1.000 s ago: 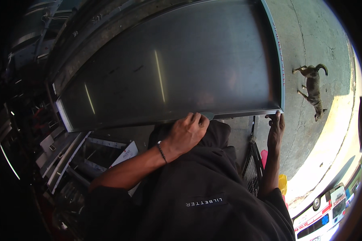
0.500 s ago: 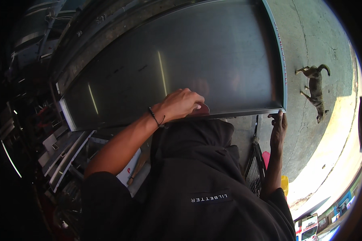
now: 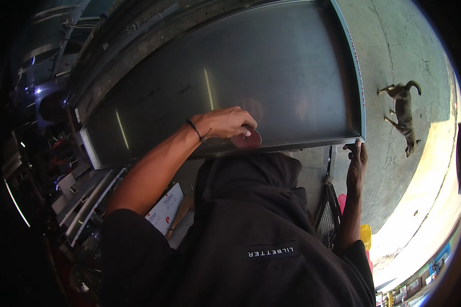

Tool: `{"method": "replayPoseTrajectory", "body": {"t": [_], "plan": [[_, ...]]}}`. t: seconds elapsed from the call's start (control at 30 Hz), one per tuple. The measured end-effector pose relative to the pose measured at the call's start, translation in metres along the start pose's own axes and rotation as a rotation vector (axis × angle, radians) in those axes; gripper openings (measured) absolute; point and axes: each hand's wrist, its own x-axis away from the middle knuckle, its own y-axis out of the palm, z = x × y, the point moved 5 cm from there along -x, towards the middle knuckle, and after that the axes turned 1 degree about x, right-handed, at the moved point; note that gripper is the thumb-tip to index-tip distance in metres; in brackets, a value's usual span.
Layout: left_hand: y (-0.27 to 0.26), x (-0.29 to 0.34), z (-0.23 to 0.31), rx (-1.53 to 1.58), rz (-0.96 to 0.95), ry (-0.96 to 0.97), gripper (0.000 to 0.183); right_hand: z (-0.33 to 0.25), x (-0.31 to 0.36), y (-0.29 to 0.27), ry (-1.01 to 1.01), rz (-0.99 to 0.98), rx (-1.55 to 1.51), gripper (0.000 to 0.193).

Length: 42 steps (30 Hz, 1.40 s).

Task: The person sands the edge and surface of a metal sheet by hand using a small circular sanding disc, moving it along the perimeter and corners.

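Observation:
A large dark metal panel [image 3: 287, 66] with raised, folded edges lies in front of me, its surface dull and reflective. My left hand [image 3: 229, 123], with a beaded bracelet on the wrist, is closed on a thin reddish-brown disc that looks like a sanding disc [image 3: 250, 141]. It holds the disc at the panel's near edge, right of the middle. At the near right corner, my right hand [image 3: 357, 156] grips the rim from below and outside, with its thumb up against the corner. Part of those fingers is hidden.
A dog [image 3: 404, 115] stands on the concrete floor [image 3: 379, 169] to the right. Metal profiles [image 3: 89, 204] and a white printed sheet [image 3: 167, 207] lie at the lower left. A black mesh frame [image 3: 327, 220] stands below the panel, near a yellow object [image 3: 365, 236].
My left hand has shifted slightly left with the disc, and more of the disc's face shows. The right hand keeps its place at the corner.

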Motion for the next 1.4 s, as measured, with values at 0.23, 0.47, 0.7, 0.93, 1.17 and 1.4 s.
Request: {"method": "replayPoseTrajectory", "body": {"t": [0.23,0.47,0.7,0.93,1.17,1.4], "plan": [[0.013,0.032,-0.074,-0.150,-0.128,-0.162,0.014,0.002,0.000,0.000,-0.014,-0.001,-0.005,0.042],[0.004,-0.008,-0.008,0.160,0.064,0.119,0.016,-0.001,0.001,0.003,-0.024,0.013,-0.034,0.040],[0.024,0.013,-0.061,0.432,0.259,0.069,0.024,0.000,0.002,0.004,-0.040,0.019,-0.050,0.041],[0.026,0.014,-0.052,0.299,0.261,0.245,0.024,-0.003,0.002,0.001,-0.027,0.070,0.017,0.043],[0.026,0.015,-0.051,0.167,0.064,0.203,0.028,-0.004,0.006,0.000,-0.056,0.079,0.053,0.046],[0.031,0.005,-0.062,0.186,0.173,0.298,0.032,-0.005,0.010,-0.006,0.027,0.124,0.111,0.052]]}}
